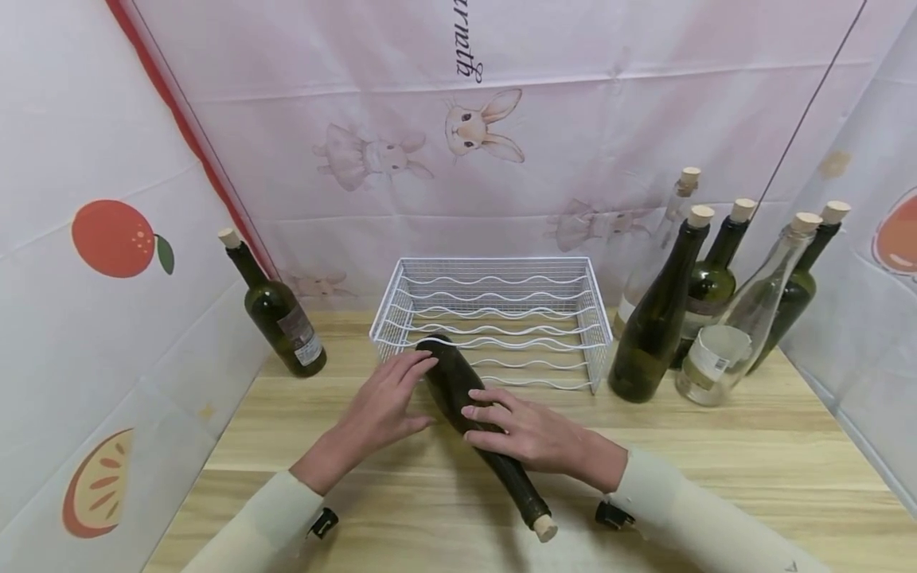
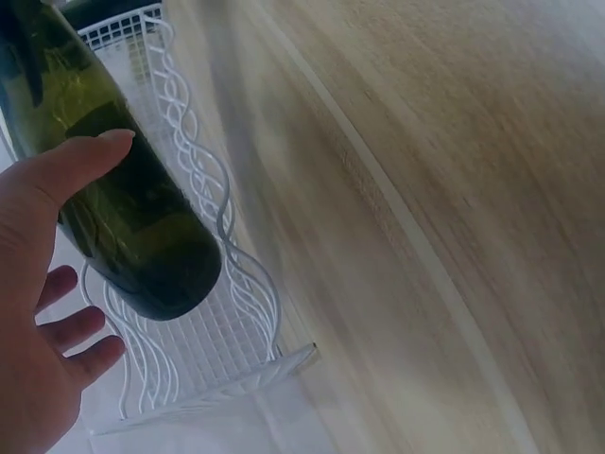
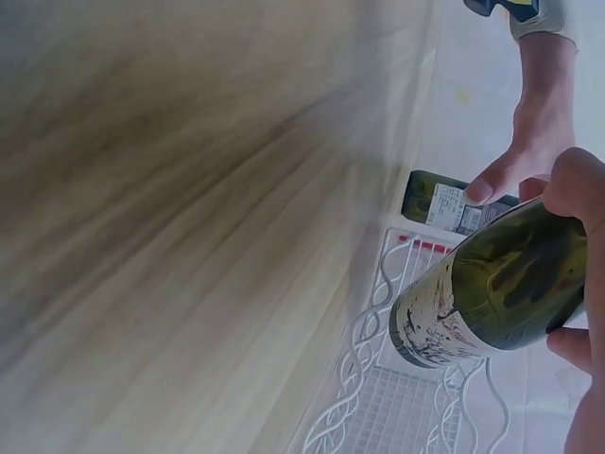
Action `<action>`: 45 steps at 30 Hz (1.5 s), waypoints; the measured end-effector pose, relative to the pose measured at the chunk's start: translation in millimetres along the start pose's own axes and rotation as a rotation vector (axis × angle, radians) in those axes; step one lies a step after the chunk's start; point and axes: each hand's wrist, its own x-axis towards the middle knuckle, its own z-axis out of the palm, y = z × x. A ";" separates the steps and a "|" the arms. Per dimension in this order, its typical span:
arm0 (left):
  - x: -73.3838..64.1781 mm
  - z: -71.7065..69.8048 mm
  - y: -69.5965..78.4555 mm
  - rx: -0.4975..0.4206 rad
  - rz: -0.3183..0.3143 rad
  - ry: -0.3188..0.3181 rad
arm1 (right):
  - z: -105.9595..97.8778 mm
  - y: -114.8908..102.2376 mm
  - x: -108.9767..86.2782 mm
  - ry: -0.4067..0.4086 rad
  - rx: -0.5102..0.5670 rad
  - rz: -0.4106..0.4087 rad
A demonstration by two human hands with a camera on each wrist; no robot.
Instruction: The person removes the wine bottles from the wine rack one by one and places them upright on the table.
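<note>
A dark green wine bottle (image 1: 451, 378) with a cork (image 1: 545, 528) slants over the table, its base at the front of the white wire rack (image 1: 383, 318) and its neck toward me. My right hand (image 1: 523, 430) grips it around the middle from the right, fingers over the top. At the base, my left hand (image 1: 383, 406) has its fingers loosely extended, fingertips right at the glass and thumb held apart. A patterned label (image 3: 435, 322) shows near the base in the right wrist view.
A corked green bottle (image 1: 282, 322) stands by the left wall. Several corked bottles stand at the right, including a dark one (image 1: 652, 334) close to the rack and a clear one (image 1: 759, 306). The rack's wavy wires face up, near the back wall.
</note>
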 end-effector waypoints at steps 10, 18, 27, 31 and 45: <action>2.0 -1.4 4.0 -0.021 0.013 -0.004 | -4.2 -2.3 7.4 0.066 0.084 0.065; 3.1 -1.9 6.7 -0.023 0.069 0.049 | -7.8 -1.0 10.9 0.102 0.169 0.100; 4.4 0.4 10.7 -0.040 0.084 0.069 | -11.9 4.8 14.6 0.215 0.299 0.180; 6.4 0.2 13.3 -0.046 0.086 0.081 | -11.5 10.4 18.5 0.307 0.339 0.179; 13.6 -5.9 20.6 -0.040 0.097 0.158 | -22.0 1.7 27.8 0.432 0.511 0.368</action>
